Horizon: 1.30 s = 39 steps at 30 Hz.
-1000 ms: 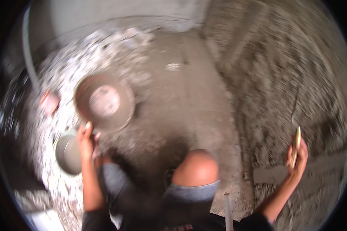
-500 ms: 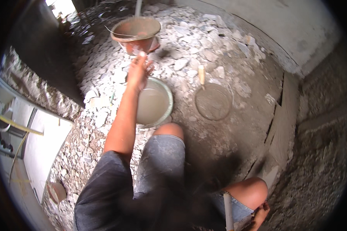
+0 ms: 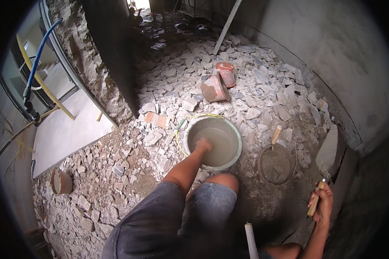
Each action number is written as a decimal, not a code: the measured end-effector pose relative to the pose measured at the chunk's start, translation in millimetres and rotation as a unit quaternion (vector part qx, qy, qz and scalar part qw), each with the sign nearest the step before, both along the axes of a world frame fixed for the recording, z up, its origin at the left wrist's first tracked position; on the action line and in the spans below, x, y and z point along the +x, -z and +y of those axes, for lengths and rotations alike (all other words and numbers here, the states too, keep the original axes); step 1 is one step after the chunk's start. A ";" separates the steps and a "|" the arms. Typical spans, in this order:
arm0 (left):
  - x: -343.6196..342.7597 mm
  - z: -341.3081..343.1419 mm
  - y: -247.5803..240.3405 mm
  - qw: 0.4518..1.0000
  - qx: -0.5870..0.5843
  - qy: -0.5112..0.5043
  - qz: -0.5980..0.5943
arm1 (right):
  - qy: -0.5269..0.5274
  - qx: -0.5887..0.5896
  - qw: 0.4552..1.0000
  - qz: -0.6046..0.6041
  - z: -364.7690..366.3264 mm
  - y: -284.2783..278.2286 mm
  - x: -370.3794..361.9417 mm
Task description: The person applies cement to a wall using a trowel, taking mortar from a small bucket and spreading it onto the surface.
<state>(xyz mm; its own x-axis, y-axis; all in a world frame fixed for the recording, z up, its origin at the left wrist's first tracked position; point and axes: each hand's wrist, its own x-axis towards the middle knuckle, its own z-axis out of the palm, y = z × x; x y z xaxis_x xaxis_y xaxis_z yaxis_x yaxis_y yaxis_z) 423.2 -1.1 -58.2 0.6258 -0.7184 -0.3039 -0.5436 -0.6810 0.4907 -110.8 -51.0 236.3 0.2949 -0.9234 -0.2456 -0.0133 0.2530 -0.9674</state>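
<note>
My left hand (image 3: 204,144) dips into a round green-rimmed bucket (image 3: 234,162) of murky grey water (image 3: 222,144). Its fingers are hidden under the surface. At the right, my right hand (image 3: 325,203) is closed around the wooden handle of a trowel (image 3: 315,202), whose broad pale grey blade (image 3: 328,150) points away from me. Between the two hands sits a round container of grey mortar (image 3: 275,168). A tool with a light wooden handle (image 3: 276,134) stands in it, its lower end hidden.
Two orange-red buckets (image 3: 216,88) (image 3: 226,74) lie on the broken rubble (image 3: 173,82) beyond the water. A small brown bucket (image 3: 61,182) is at far left. A rough wall (image 3: 315,52) bounds the right; a pale pipe (image 3: 251,241) rises near my knee.
My left hand has come back from beside an orange-red bucket and down into the water. That bucket, upright before, now lies tipped. My right hand has risen with the trowel into view.
</note>
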 end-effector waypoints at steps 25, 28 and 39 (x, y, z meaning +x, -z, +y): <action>-258.4 -126.1 -104.4 0.921 -0.370 0.116 -0.034 | -0.014 -0.352 0.871 0.343 -118.7 89.2 73.5; -240.0 -166.5 -104.6 0.873 -0.446 0.102 -0.167 | 0.005 -0.300 0.874 0.381 -106.9 67.4 54.8; -212.0 -163.3 -183.7 0.899 -0.409 0.154 0.035 | -0.093 -0.178 0.819 0.538 -82.6 36.8 -6.8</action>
